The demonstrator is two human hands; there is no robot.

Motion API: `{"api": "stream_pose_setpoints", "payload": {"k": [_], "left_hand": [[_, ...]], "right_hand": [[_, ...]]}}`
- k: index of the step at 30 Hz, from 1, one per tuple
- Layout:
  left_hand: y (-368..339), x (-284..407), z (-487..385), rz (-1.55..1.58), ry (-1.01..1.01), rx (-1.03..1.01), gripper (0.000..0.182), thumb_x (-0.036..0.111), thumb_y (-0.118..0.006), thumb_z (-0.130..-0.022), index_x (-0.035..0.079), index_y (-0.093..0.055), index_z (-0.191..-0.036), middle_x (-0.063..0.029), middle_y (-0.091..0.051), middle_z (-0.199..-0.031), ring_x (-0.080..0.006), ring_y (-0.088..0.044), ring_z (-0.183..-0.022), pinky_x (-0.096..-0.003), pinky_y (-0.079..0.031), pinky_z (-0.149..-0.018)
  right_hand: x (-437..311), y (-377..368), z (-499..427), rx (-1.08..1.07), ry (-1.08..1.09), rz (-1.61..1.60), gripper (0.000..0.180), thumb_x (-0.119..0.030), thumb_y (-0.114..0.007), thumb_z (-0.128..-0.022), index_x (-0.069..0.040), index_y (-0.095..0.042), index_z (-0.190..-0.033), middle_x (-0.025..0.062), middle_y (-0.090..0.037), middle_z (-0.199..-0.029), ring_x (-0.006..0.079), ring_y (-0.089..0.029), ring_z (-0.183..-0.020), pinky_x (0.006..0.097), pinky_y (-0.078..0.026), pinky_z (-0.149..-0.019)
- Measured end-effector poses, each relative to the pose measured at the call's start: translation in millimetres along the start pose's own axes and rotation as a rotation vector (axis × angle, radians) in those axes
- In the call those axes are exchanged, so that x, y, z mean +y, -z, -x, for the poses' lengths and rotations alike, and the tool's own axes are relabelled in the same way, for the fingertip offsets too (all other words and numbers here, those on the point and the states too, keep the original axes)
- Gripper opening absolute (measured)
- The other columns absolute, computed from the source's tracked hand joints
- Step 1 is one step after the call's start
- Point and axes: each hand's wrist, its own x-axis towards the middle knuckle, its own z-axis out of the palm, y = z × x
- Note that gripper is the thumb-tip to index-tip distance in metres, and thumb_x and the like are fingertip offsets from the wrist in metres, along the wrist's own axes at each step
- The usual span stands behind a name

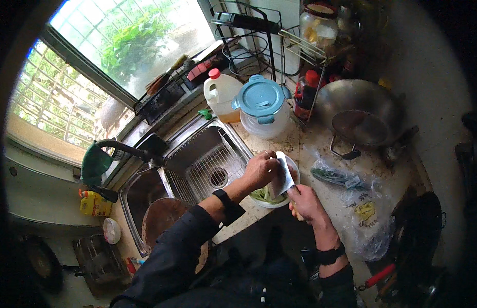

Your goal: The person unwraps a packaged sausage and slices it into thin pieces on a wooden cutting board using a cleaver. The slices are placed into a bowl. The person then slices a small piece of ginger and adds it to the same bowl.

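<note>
My right hand (305, 204) is closed round the light handle of a cleaver. The wide metal blade (285, 171) of the cleaver is raised over a white bowl (296, 169) at the counter's edge. Against the upper part of the blade lies my left hand (263, 167), its fingers bent; whether it holds some small thing cannot be told. Pale green cut vegetable (266, 195) lies in the near part of the bowl, and something reddish shows at its far side. Hands and blade hide the bowl's middle.
Left of the bowl is a double steel sink (173, 194) with a wire rack and a round brown board (165, 219). Beyond stand a blue-lidded container (263, 100) and a jug (223, 96). A wok (361, 111) and plastic bags (367, 219) are at the right.
</note>
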Motion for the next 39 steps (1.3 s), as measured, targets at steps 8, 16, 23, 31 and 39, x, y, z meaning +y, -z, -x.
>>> {"api": "stream_pose_setpoints", "payload": {"k": [8, 16, 23, 31, 39], "left_hand": [[0, -27, 20, -0.121, 0.194, -0.029, 0.014, 0.009, -0.071, -0.068, 0.009, -0.073, -0.082, -0.011, -0.064, -0.099, -0.0313, -0.063, -0.091, -0.0407, -0.054, -0.077], [-5, -16, 11, -0.151, 0.152, 0.074, 0.021, 0.007, -0.072, -0.066, 0.009, -0.075, -0.087, -0.0153, -0.062, -0.104, -0.0328, -0.063, -0.092, -0.0427, -0.052, -0.076], [30, -9, 35, -0.04, 0.244, 0.292, 0.005, 0.006, -0.069, -0.074, 0.001, -0.069, -0.076, -0.0163, -0.064, -0.094, -0.0333, -0.062, -0.084, -0.0399, -0.05, -0.073], [172, 71, 248, 0.169, 0.713, 0.61, 0.009, 0.002, -0.066, -0.083, -0.005, -0.066, -0.078, -0.0095, -0.065, -0.088, -0.015, -0.06, -0.079, -0.0256, -0.047, -0.069], [212, 107, 477, 0.211, 1.037, 0.881, 0.009, 0.003, -0.066, -0.085, -0.004, -0.067, -0.08, -0.0069, -0.065, -0.088, -0.0139, -0.059, -0.082, -0.0271, -0.047, -0.075]], "right_hand": [[2, 8, 5, -0.018, -0.065, -0.006, 0.026, -0.026, -0.052, -0.098, -0.002, -0.056, -0.089, 0.0043, -0.056, -0.064, 0.0121, -0.052, -0.047, 0.0281, -0.043, -0.042], [-7, 12, 17, 0.02, -0.081, 0.076, 0.024, -0.025, -0.051, -0.098, -0.003, -0.056, -0.09, 0.0034, -0.056, -0.063, 0.0117, -0.052, -0.046, 0.0278, -0.042, -0.042], [-2, 17, 40, 0.108, 0.05, -0.034, 0.029, -0.028, -0.049, -0.097, -0.002, -0.055, -0.084, 0.0037, -0.056, -0.061, 0.0116, -0.052, -0.046, 0.03, -0.041, -0.043], [15, -133, 54, -0.091, 0.813, 0.488, 0.029, -0.019, -0.058, -0.087, -0.004, -0.061, -0.113, 0.0185, -0.063, -0.077, 0.0372, -0.063, -0.072, 0.0425, -0.051, -0.063], [93, -339, 40, -0.282, 1.32, 1.098, 0.024, -0.019, -0.07, -0.072, -0.012, -0.057, -0.091, 0.0052, -0.053, -0.078, 0.0238, -0.057, -0.074, 0.0383, -0.045, -0.063]]}}
